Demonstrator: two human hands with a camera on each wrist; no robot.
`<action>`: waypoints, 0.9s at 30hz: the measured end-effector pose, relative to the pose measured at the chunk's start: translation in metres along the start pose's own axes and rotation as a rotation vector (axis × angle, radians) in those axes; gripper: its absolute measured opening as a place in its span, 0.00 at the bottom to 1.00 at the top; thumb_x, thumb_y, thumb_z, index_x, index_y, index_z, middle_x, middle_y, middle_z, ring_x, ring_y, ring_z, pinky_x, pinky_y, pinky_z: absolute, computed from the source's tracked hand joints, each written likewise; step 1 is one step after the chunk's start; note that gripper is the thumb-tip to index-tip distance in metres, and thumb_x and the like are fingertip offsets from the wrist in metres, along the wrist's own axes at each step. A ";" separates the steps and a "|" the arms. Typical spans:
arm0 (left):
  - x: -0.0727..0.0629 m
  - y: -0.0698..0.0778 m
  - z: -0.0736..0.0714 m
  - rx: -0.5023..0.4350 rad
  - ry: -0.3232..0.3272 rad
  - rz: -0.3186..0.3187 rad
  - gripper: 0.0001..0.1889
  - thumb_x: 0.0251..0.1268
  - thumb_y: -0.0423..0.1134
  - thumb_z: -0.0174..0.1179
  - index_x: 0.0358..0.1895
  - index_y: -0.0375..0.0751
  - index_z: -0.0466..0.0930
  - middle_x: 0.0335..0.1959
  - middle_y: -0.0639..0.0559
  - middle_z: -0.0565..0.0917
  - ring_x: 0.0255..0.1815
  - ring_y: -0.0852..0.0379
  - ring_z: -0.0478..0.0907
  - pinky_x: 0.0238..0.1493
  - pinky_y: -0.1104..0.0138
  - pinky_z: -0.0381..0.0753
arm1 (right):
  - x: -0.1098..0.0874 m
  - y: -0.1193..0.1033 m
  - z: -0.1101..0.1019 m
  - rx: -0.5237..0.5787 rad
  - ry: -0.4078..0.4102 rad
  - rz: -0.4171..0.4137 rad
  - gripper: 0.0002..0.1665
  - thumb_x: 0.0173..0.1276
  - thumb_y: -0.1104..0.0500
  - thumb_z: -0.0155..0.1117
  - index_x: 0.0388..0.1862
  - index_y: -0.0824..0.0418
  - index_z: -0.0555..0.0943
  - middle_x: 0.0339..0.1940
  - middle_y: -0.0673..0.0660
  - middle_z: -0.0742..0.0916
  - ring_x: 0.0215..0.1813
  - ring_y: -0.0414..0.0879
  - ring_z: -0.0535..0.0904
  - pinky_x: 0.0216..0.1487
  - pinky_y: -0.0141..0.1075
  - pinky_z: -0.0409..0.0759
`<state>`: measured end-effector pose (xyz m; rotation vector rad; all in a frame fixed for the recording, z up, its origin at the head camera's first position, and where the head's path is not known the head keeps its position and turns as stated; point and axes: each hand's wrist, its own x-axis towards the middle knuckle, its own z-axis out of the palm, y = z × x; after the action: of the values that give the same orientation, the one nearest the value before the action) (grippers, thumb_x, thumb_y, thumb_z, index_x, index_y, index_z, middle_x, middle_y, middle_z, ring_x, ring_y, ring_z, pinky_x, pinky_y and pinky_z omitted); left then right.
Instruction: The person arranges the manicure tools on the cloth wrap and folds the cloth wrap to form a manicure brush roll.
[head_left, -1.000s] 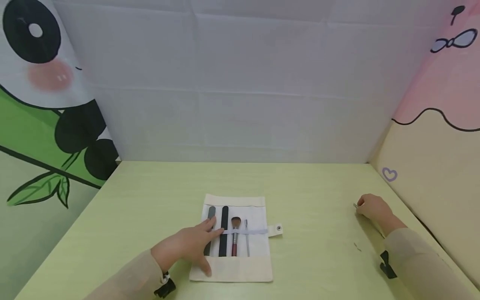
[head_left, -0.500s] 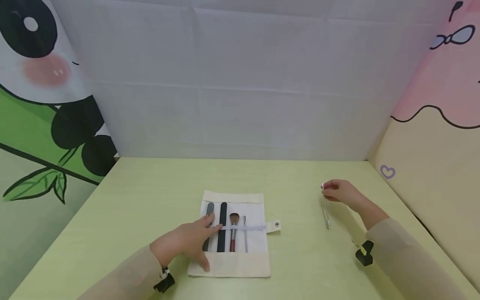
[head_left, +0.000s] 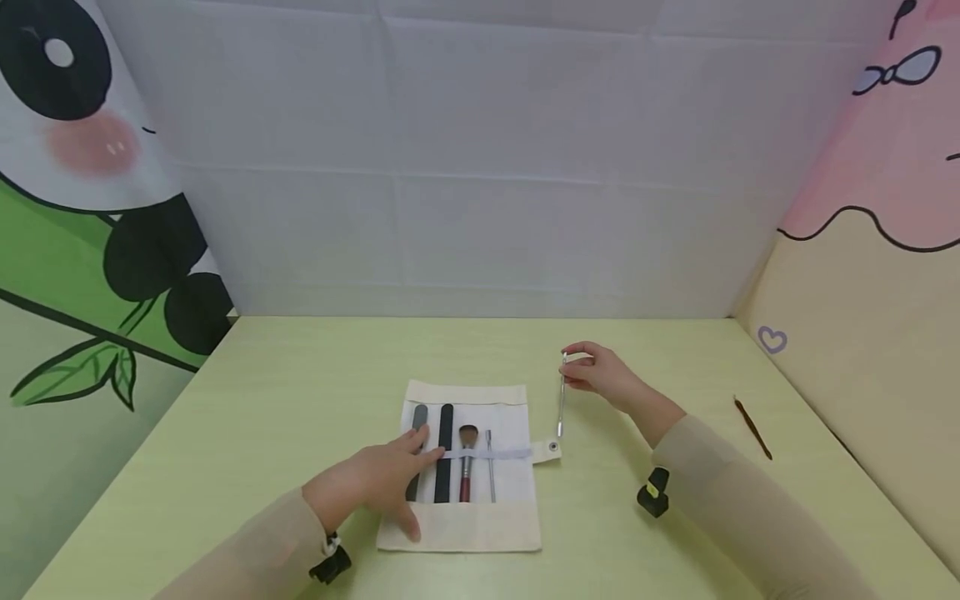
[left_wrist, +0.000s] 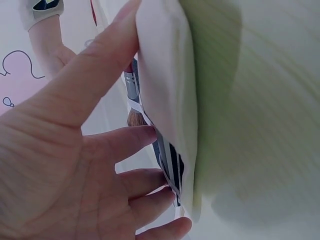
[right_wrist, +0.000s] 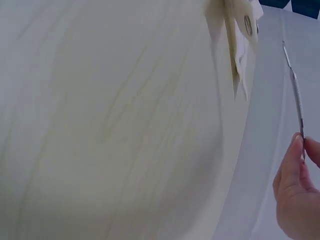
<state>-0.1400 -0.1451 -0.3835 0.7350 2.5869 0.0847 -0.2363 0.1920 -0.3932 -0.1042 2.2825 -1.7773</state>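
Note:
A cream fabric tool roll [head_left: 472, 529] lies unfolded on the table. My left hand [head_left: 378, 479] rests on its left side, fingers spread over a grey nail file [head_left: 420, 414] and thumb on the lower pocket. Beside that file stand a black nail file [head_left: 445, 475], a makeup brush [head_left: 467, 467] and a thin metal rod [head_left: 491, 479], with a pale elastic band [head_left: 513, 454] across them. My right hand [head_left: 600, 377] pinches a slim metal manicure tool [right_wrist: 298, 100] by its upper end; it hangs tip-down above the roll's snap tab [head_left: 546, 452].
A thin dark brown stick [head_left: 752, 427] lies on the table [head_left: 315, 375] at the right. A grey-white panel [head_left: 480, 167] closes off the back, and painted boards [head_left: 862, 317] stand at the sides.
My right hand has lifted the metal manicure tool from the right of the table and carried it left toward the roll. The brown stick has come into full view. My left hand stays on the roll.

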 end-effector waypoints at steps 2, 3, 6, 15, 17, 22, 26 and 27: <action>0.000 -0.001 0.000 -0.001 0.003 0.000 0.56 0.29 0.61 0.73 0.71 0.47 0.60 0.73 0.39 0.49 0.73 0.43 0.46 0.61 0.49 0.63 | 0.005 -0.003 0.014 0.020 0.008 -0.004 0.26 0.68 0.66 0.56 0.62 0.74 0.63 0.51 0.75 0.78 0.37 0.41 0.81 0.53 0.46 0.75; 0.000 -0.001 0.000 -0.004 0.001 -0.001 0.56 0.30 0.61 0.73 0.71 0.48 0.60 0.73 0.39 0.49 0.73 0.44 0.46 0.61 0.49 0.63 | 0.006 -0.005 0.020 0.028 0.012 -0.003 0.26 0.68 0.67 0.56 0.62 0.74 0.63 0.51 0.75 0.78 0.36 0.41 0.81 0.53 0.46 0.75; -0.001 -0.001 0.000 -0.008 -0.001 0.000 0.56 0.29 0.61 0.73 0.71 0.48 0.60 0.74 0.39 0.48 0.73 0.44 0.46 0.62 0.49 0.63 | 0.012 -0.008 0.037 0.032 0.013 0.008 0.25 0.68 0.67 0.56 0.62 0.74 0.64 0.50 0.74 0.79 0.35 0.41 0.81 0.52 0.45 0.76; -0.005 0.000 -0.003 -0.021 -0.012 -0.005 0.56 0.30 0.60 0.74 0.71 0.47 0.60 0.74 0.39 0.48 0.73 0.44 0.46 0.63 0.49 0.62 | 0.026 -0.012 0.070 0.005 0.009 0.022 0.24 0.67 0.68 0.57 0.60 0.72 0.67 0.47 0.72 0.81 0.34 0.42 0.81 0.46 0.40 0.79; -0.005 0.000 -0.003 -0.021 -0.017 -0.006 0.55 0.31 0.60 0.74 0.71 0.47 0.60 0.74 0.39 0.48 0.73 0.44 0.45 0.63 0.49 0.62 | 0.027 -0.012 0.076 -0.019 -0.001 0.026 0.23 0.66 0.68 0.58 0.59 0.72 0.67 0.46 0.71 0.81 0.34 0.43 0.81 0.45 0.39 0.80; -0.007 0.001 -0.005 -0.022 -0.019 -0.013 0.55 0.31 0.60 0.74 0.70 0.48 0.61 0.74 0.40 0.48 0.73 0.44 0.46 0.63 0.49 0.62 | 0.027 -0.013 0.086 -0.055 -0.016 0.051 0.21 0.66 0.68 0.58 0.57 0.71 0.69 0.41 0.66 0.83 0.36 0.47 0.82 0.41 0.37 0.80; -0.008 0.002 -0.006 -0.023 -0.026 -0.019 0.55 0.31 0.60 0.74 0.70 0.48 0.61 0.74 0.40 0.49 0.73 0.44 0.46 0.62 0.49 0.62 | 0.027 -0.012 0.090 -0.070 -0.019 0.070 0.20 0.66 0.68 0.59 0.56 0.70 0.70 0.39 0.63 0.83 0.35 0.46 0.81 0.39 0.35 0.80; -0.009 0.002 -0.006 -0.020 -0.027 -0.020 0.55 0.31 0.60 0.74 0.70 0.48 0.61 0.74 0.40 0.49 0.73 0.44 0.46 0.62 0.49 0.62 | 0.027 -0.012 0.090 -0.073 -0.017 0.075 0.20 0.65 0.68 0.59 0.56 0.70 0.70 0.38 0.63 0.83 0.35 0.45 0.81 0.39 0.34 0.80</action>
<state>-0.1353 -0.1478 -0.3744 0.6988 2.5639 0.0936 -0.2420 0.0981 -0.4063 -0.0463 2.3084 -1.6511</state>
